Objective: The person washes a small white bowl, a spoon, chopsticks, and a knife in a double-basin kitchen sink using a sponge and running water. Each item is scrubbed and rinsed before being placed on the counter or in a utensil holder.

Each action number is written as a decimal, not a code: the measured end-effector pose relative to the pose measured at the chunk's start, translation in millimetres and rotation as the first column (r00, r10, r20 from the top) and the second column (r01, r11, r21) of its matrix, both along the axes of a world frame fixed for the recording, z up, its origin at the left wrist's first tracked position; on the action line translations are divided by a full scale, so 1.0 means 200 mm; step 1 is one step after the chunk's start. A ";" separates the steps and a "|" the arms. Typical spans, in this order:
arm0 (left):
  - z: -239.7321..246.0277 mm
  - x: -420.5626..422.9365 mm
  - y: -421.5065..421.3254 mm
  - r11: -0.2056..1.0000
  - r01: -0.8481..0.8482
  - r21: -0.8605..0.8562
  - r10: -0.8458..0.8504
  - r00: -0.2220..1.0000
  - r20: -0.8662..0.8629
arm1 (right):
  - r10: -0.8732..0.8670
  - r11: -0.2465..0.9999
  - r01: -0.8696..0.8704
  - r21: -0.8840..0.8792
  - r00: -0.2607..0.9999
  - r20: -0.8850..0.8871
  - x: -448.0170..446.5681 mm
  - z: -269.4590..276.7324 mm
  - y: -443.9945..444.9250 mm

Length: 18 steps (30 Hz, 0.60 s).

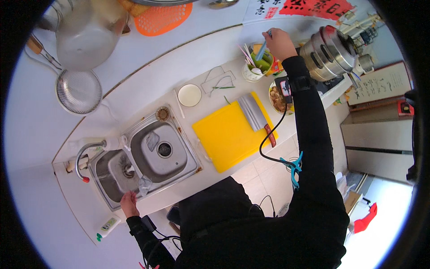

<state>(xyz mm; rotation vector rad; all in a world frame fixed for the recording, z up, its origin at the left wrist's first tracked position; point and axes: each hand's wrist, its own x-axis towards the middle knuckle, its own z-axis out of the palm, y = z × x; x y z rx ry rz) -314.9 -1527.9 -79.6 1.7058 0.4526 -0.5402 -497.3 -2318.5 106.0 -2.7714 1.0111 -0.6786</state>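
At the near edge of the steel double sink (158, 178), my left hand (129, 203) rests by the left basin, beside a crumpled clear plastic piece (145, 185); whether it holds anything is hard to see. My right hand (281, 45) grips a blue-handled utensil (263, 50) above the green and white utensil holders (255, 69). The utensil's lower end is hidden at the green holder. A cleaver (252, 112) with a red-brown handle lies on the yellow cutting board (231, 141). Under my right forearm stands a bowl of brown food pieces (278, 99), partly hidden.
A white round bowl (189, 95) and a wire rack (218, 82) are behind the board. Stacked steel pots (326, 53) stand at the right. The curved faucet (80, 161) rises by the left basin, with a white bottle (109, 226) nearby. A strainer (79, 90) hangs at the wall.
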 end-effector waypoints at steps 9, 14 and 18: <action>0.10 -0.13 0.05 0.987 -0.079 0.139 0.086 0.995 -0.047 | -0.012 0.995 0.035 0.098 0.974 -0.228 0.03 -0.51 -0.21; 0.10 -0.12 -0.06 0.978 0.023 0.209 -0.003 0.995 -0.097 | 0.067 0.997 -0.062 0.043 0.990 -0.120 -0.07 -0.56 -0.13; 0.09 -0.13 -0.20 0.943 0.129 0.307 -0.071 0.979 -0.192 | -0.010 0.972 -0.009 0.236 0.997 0.077 -0.29 -0.55 0.13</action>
